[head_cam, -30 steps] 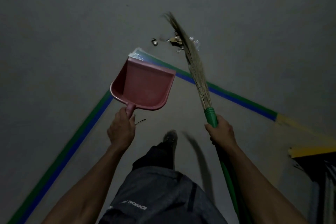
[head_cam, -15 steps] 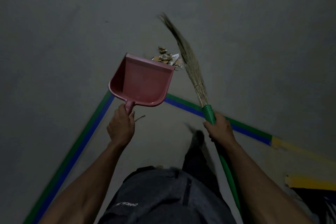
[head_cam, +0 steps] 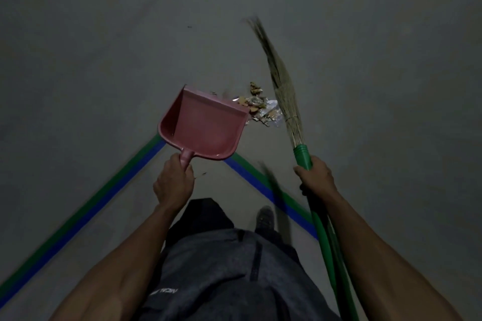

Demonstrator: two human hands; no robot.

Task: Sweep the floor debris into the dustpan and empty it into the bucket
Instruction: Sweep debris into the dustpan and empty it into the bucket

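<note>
Grey floor carries green-and-blue tape. The broom, its green handle in the right hand's closed grip, is beside the debris. The left hand grips the empty pink dustpan, tilted, its lip just beside the debris.

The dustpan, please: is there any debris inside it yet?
No, the pink dustpan looks bare inside, and the debris lies on the floor beyond its front edge.

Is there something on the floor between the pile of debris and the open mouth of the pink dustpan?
Nothing visible: the scattered debris pile lies right at the front lip of the pink plastic dustpan.
</note>
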